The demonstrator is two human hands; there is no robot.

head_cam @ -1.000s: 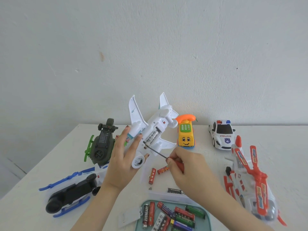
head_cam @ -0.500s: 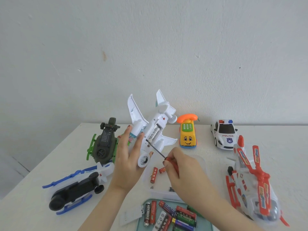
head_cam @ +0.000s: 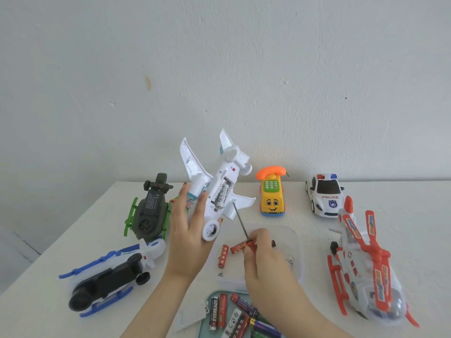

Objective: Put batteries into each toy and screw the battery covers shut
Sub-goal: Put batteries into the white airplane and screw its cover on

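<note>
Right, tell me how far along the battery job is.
Done: batteries sit in the open bay of the plane. In hand: left hand holds it, right hand the screwdriver, tip off it. Left: screwing that bay shut; phone car, police car and red helicopter stand upright, seemingly untouched.

The red-handled metal screwdriver (head_cam: 240,223) has been withdrawn from the open battery compartment (head_cam: 223,192) of the white plastic toy airplane (head_cam: 214,213). Its tip, previously against the fuselage at frame centre, now stands clear, just below the wing (head_cam: 241,200) to the right. The shaft has swung from a shallow slant to a steeper one. The right hand (head_cam: 266,254) gripping the handle has rotated accordingly.
</note>
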